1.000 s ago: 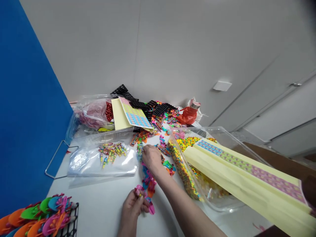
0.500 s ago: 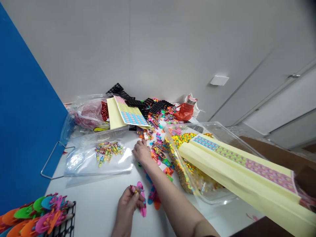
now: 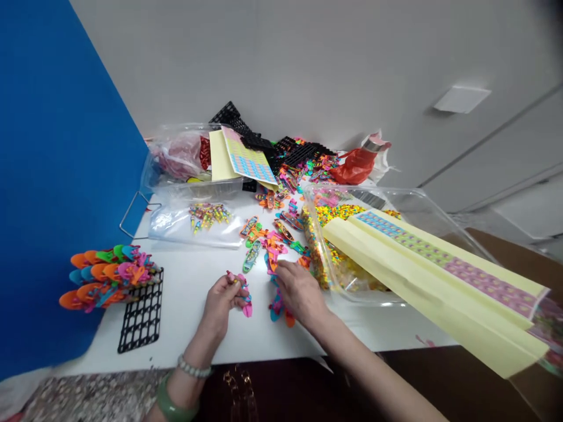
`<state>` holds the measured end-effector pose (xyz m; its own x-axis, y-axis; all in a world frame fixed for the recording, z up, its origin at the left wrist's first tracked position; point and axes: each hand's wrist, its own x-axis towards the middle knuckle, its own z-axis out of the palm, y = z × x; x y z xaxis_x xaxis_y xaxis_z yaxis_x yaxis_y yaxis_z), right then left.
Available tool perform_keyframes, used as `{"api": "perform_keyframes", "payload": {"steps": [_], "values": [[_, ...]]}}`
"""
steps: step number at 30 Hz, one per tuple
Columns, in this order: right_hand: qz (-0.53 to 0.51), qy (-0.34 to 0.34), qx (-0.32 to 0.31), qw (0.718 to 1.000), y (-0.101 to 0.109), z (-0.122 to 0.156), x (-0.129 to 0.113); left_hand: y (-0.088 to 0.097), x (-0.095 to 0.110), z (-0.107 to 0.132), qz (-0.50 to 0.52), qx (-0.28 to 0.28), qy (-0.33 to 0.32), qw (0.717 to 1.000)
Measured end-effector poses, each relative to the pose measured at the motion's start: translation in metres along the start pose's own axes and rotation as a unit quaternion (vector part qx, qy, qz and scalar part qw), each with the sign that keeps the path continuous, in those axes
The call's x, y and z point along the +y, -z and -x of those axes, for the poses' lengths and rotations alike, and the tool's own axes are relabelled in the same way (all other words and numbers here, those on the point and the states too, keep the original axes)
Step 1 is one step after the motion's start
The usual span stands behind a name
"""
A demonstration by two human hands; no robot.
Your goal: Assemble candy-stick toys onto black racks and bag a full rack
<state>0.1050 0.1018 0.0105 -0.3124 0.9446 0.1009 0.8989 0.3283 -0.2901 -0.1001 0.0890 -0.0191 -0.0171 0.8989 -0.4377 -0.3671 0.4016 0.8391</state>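
On the white counter (image 3: pixel 185 334), the fingers of the left hand (image 3: pixel 220 308) are closed and grasp a small pink plastic piece (image 3: pixel 241 293). The fingers of the right hand (image 3: pixel 301 293) lie on a heap of small bright plastic pieces (image 3: pixel 275 249), but I cannot tell if they grasp one. This heap is just left of a clear plastic tray (image 3: pixel 398 192), which contains many small yellow and multicoloured beads (image 3: pixel 338 214). Farther left of the tray lie a clear plastic bag (image 3: pixel 171 228), containing small striped pieces (image 3: pixel 209 214), and a black plastic grid (image 3: pixel 141 319) with bright sandal-shaped pieces (image 3: pixel 105 275).

White table (image 3: pixel 185 328): blk plastic grid (image 3: pixel 141 312), clear bag (image 3: pixel 196 227), loose bright plastic pcs (image 3: pixel 272 246), clear tub (image 3: pixel 398 196) w/ colored bits.
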Motion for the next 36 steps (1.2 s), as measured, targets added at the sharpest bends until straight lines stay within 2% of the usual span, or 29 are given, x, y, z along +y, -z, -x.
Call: {"api": "perform_keyframes", "payload": {"steps": [3,6,9,14,17,20,22,24,27,30,32,34,36], "values": [[0.009,0.019,0.027,0.999,-0.022,0.056,0.007,0.003,0.0,0.013,-0.019,0.033,0.005,0.999],[-0.005,0.039,0.032,0.999,-0.042,0.075,0.012,0.002,0.0,0.023,-0.029,0.058,0.008,0.998],[-0.04,0.058,0.011,0.997,-0.048,0.06,0.012,-0.004,0.002,0.031,-0.029,0.084,-0.001,0.996],[-0.152,0.039,0.042,0.987,-0.031,0.022,-0.006,-0.014,0.004,0.049,-0.035,0.129,-0.015,0.991],[-0.298,0.054,-0.012,0.953,-0.023,0.015,-0.027,-0.022,-0.001,0.06,-0.045,0.112,-0.002,0.993],[-0.425,0.034,-0.09,0.9,-0.024,0.019,-0.049,-0.034,-0.011,0.07,-0.052,0.101,0.004,0.993],[-0.481,0.012,-0.105,0.871,-0.026,0.024,-0.056,-0.038,-0.019,0.075,-0.087,0.104,0.003,0.991],[-0.508,-0.017,-0.095,0.856,-0.027,0.029,-0.053,-0.033,-0.026,0.081,-0.144,0.1,0.014,0.984],[-0.484,-0.071,-0.074,0.869,-0.027,0.032,-0.03,-0.013,-0.027,0.086,-0.25,0.126,0.019,0.96],[-0.396,-0.107,-0.094,0.907,-0.025,0.035,-0.01,0.008,-0.019,0.08,-0.346,0.19,-0.024,0.918],[-0.313,-0.079,-0.102,0.941,-0.026,0.038,-0.012,0.012,-0.013,0.071,-0.361,0.19,-0.015,0.913],[-0.214,-0.013,-0.086,0.973,-0.03,0.04,-0.025,0.01,-0.011,0.062,-0.334,0.158,0.035,0.928],[-0.117,0.055,-0.068,0.989,-0.037,0.039,-0.042,0.006,-0.013,0.057,-0.293,0.127,0.08,0.944]]}}
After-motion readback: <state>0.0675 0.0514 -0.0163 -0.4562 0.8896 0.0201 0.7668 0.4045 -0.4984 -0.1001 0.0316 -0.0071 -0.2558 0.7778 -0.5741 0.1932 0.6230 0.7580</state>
